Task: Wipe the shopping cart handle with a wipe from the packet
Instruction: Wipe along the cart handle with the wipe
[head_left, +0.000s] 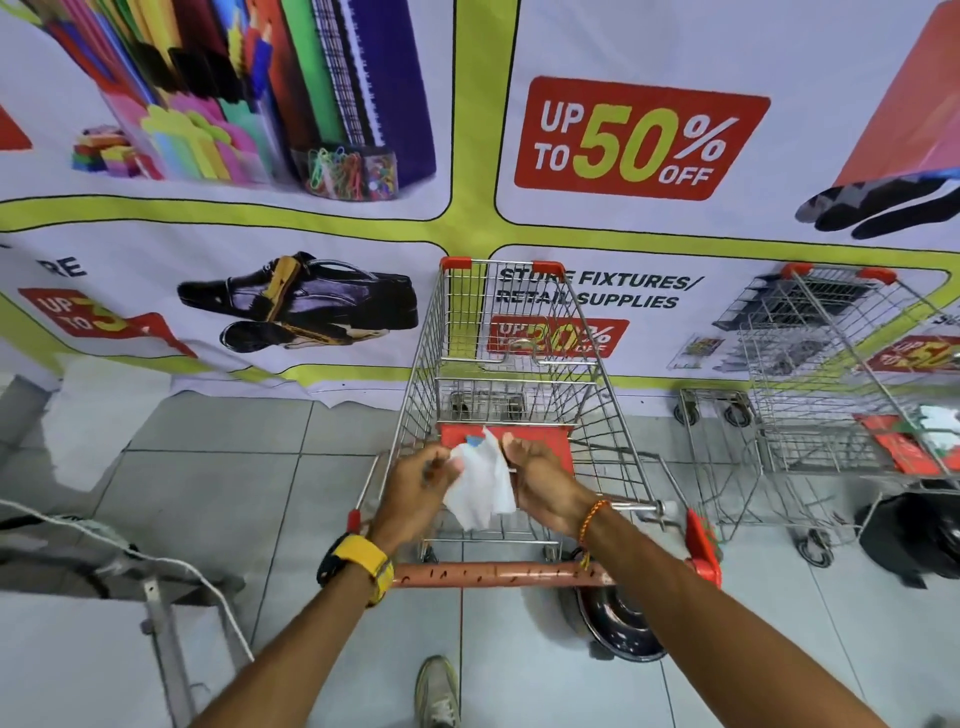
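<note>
Banner (363, 218) fills the upper half of the frame; readable on it: "UP TO 50% OFF" on a red tag upper centre-right, "STORE FIXTURES/ RETAIL SUPPLIES" behind the cart basket, a partly hidden red "UP TO ..% OFF" tag below that, and a cut-off "UP TO 3.." tag at left. Shopping cart (519, 364) stands at centre, its long axis running from the lower centre up toward the banner, nose pointing away from the viewer. Cart handle (493, 574), an orange-red bar, lies crosswise near the bottom centre, left to right, with dark marks along it that I cannot read. Both forearms cross above the handle without touching it. Left hand (415, 491) and right hand (545, 483) are raised over the child-seat area, each pinching a side of a white wipe (480, 488) that hangs crumpled between them, a small blue patch at its top edge. Yellow watch strap (363, 564) on the left wrist, orange thread band (592, 517) on the right. Second cart (831, 374) stands at right. Packet not identifiable.
</note>
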